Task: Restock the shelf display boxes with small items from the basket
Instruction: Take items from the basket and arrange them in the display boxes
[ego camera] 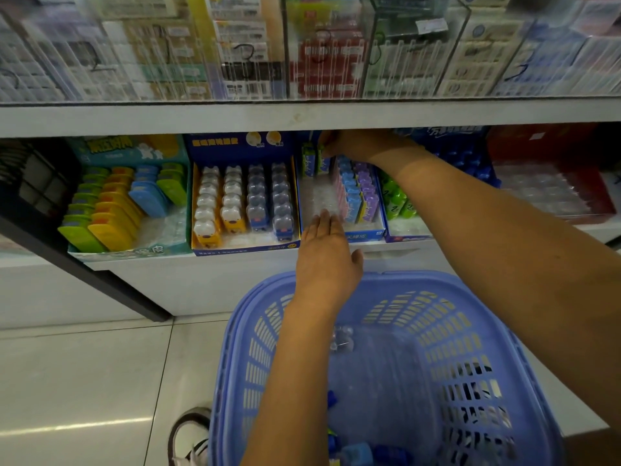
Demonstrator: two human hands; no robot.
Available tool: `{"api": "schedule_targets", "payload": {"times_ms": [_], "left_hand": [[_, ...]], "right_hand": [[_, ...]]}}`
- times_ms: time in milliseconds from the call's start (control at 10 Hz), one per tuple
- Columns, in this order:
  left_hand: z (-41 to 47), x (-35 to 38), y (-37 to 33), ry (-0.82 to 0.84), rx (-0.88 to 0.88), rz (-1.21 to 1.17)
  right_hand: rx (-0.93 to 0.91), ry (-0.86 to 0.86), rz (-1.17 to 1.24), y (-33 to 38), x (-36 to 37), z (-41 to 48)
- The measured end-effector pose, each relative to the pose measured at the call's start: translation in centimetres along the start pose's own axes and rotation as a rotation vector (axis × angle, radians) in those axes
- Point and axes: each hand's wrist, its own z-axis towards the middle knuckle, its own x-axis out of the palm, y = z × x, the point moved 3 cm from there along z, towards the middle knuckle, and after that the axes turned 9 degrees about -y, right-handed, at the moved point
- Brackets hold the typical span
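Upper shelf board (201, 117) runs the full width of the frame. Its front edge hangs low over the display row, so there is little headroom beneath.

Blue basket (420, 280) fills the lower centre and right, with its far rim just below the lower shelf front. A few small blue items (356, 454) lie in it at the bottom edge of the frame.

Blue display box (364, 235) sits at centre, touching a yellow display box (245, 247) on its left. Its left column is bare clear tray (316, 196), open from the front lip almost to the back. Pink, blue and purple packs (356, 193) stand in the right columns.

Right hand (339, 142), upper centre, is tucked under the board. Its fingers curl onto the tops of the green packs (312, 161), which stand upright at the back of the bare column.

Left hand (327, 250), centre, is flat with fingers straight, holding nothing. Its fingertips are at the tray's front edge.
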Motion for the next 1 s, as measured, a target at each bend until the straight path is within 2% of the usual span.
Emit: {"api": "schedule_targets", "payload": {"times_ms": [200,300,400,500,600,700,800,900,1000], "left_hand": [[0.3,0.1,0.2,-0.01,0.001,-0.031],[0.2,-0.3,0.1,-0.023,-0.001,-0.108],[-0.6,-1.9,0.6,-0.246,-0.04,-0.428],[-1.4,-3.5,1.3,-0.403,-0.064,-0.56],[-1.4,-3.0,1.5,-0.225,-0.106,-0.447],[-1.7,0.8,2.2,0.171,-0.203,-0.305],[-3.6,5.9,4.1,0.445,-0.229,-0.134],[-6.7,10.7,7.1,0.596,-0.215,0.125],[-9.5,14.0,9.4,0.82,-0.306,0.265]], "right_hand": [[0.019,0.078,-0.131,0.5,0.4,0.2],[0.01,0.052,-0.127,1.3,-0.3,-1.1],[-0.031,-0.061,-0.119,2.2,-1.3,-3.7],[-0.068,-0.164,-0.068,2.1,-2.1,-9.4],[-0.007,0.053,0.028,-0.3,0.5,-16.0],[0.094,0.381,-0.034,-3.7,7.2,-20.5],[0.195,0.606,-0.083,-6.6,14.3,-24.3],[0.222,0.708,-0.084,-8.4,19.5,-27.1],[0.194,0.732,-0.069,-8.9,22.9,-28.6]]}}
